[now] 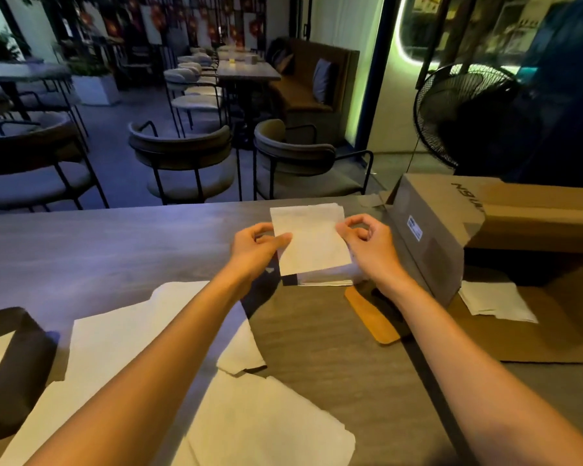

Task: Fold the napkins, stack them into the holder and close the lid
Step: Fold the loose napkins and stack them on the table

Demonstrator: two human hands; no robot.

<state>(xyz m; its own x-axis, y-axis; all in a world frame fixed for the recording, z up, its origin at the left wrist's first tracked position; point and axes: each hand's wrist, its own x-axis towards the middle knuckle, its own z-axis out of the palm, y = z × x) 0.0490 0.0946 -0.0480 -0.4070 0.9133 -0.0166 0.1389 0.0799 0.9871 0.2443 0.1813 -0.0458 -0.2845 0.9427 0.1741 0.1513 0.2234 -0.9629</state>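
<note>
Folded napkin [312, 242] pinched at its side edges between left hand [254, 245] and right hand [367, 243].

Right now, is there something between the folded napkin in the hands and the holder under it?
Nothing visible. Left hand and right hand hold the folded napkin directly over the holder, which already contains napkins. Its wooden lid lies aside on the table.

Looks like a cafe or restaurant dining room

Rows of cushioned chairs [182, 163] at small tables [246, 70], a booth bench [303, 92] with a pillow, plus a floor fan [465, 112].
</note>
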